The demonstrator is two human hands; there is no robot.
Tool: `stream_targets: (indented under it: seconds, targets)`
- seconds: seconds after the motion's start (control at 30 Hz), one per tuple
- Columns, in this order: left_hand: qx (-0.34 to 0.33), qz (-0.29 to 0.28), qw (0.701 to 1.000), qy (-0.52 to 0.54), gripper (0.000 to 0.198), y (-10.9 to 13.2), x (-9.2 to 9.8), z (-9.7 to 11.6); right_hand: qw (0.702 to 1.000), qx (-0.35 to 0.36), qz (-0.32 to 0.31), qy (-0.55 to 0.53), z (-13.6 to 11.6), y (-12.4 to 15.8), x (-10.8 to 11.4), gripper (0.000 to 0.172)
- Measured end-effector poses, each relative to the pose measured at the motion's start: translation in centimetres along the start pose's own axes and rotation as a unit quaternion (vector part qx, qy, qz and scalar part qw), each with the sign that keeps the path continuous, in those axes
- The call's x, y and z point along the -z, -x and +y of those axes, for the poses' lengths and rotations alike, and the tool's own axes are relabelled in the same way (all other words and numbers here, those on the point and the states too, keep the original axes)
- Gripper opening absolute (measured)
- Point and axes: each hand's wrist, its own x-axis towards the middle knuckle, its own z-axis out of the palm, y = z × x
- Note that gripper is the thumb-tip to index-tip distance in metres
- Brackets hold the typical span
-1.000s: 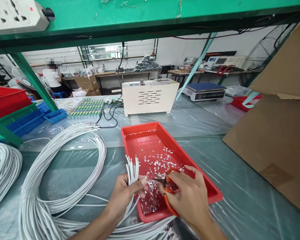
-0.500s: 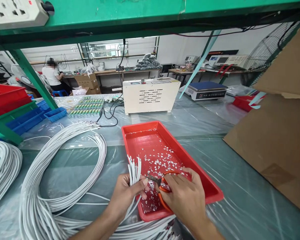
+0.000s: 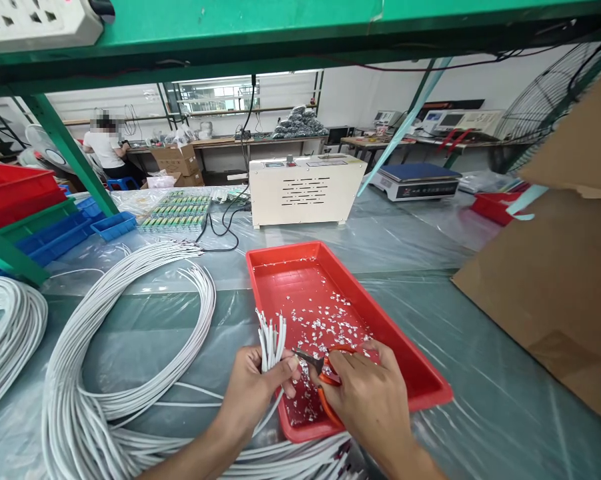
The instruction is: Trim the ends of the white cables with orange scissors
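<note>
My left hand [image 3: 253, 393] is closed around a bunch of white cable ends [image 3: 271, 339] that stick up above my fingers at the near left edge of a red tray [image 3: 405, 360]. My right hand [image 3: 367, 397] grips orange-handled scissors [image 3: 324, 379], their dark blades pointing left at the cable ends just above my left thumb. Small white cut scraps [image 3: 325, 327] lie scattered across the tray floor. The cables run down from my left hand into a long white loop [image 3: 130, 320] spread over the plastic-covered bench.
A second white cable bundle [image 3: 5, 333] lies at the far left. A beige machine [image 3: 305, 190] stands behind the tray, a scale [image 3: 413, 181] to its right. A large cardboard box [image 3: 555, 267] fills the right. Red, green and blue bins [image 3: 35, 220] sit left. A person works far back.
Both hands have drifted slightly left and toward me; the scissors have come closer to the cable ends. The view has tilted a little.
</note>
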Motion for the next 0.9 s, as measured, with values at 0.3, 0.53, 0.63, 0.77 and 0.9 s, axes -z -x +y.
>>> stream_targets:
  seconds: [0.3,0.53,0.63,0.77,0.9]
  targets:
    - [-0.006,0.007,1.0,0.002,0.012,-0.1,0.1,-0.4,1.0,0.007,-0.019,0.004,0.0,0.3,-0.1,0.035]
    - [-0.008,0.004,1.0,0.0,0.014,-0.3,0.0,-0.3,1.0,0.013,0.009,-0.02,0.5,0.7,-0.4,0.033]
    - [0.002,-0.018,1.0,-0.01,0.016,-0.2,0.0,-0.3,0.994,-0.039,0.011,-0.1,0.9,0.5,-0.7,0.037]
    - [0.02,-0.026,0.999,-0.011,0.019,-0.2,0.1,-0.4,0.948,-0.158,-0.056,-0.269,1.2,0.2,-0.7,0.04]
    - [0.021,-0.054,0.998,-0.021,0.019,-0.1,0.0,-0.7,0.852,-0.244,-0.126,-0.445,0.6,-0.2,-0.1,0.02]
